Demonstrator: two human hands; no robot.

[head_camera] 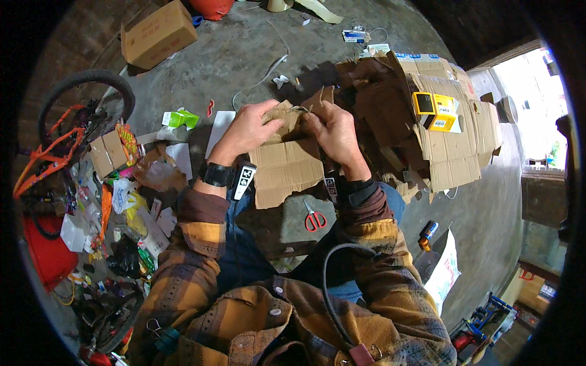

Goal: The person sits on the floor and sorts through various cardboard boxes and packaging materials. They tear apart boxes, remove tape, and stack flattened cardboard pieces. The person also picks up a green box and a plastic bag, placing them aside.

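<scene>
Both hands grip a torn piece of brown corrugated cardboard (pixel 287 164) in front of me. My left hand (pixel 249 128) pinches its upper left part between thumb and fingers. At the ragged upper right part, my right hand (pixel 335 130) holds a torn flap. The cardboard's lower panel hangs creased between my wrists, its bottom edge uneven. Below it, scissors (pixel 314 217) with red handles lie on the floor between my legs, their blades pointing up. A stack of flattened cardboard (pixel 451 155) stands just right of my right hand.
A yellow-and-black box (pixel 437 111) rests on the cardboard stack. To the left are mixed plastic and paper litter (pixel 137 210), a small carton (pixel 108 154) and an orange bicycle frame (pixel 50 158). A larger cardboard box (pixel 158 35) sits at the far left. A green-and-white packet (pixel 181 119) lies nearer.
</scene>
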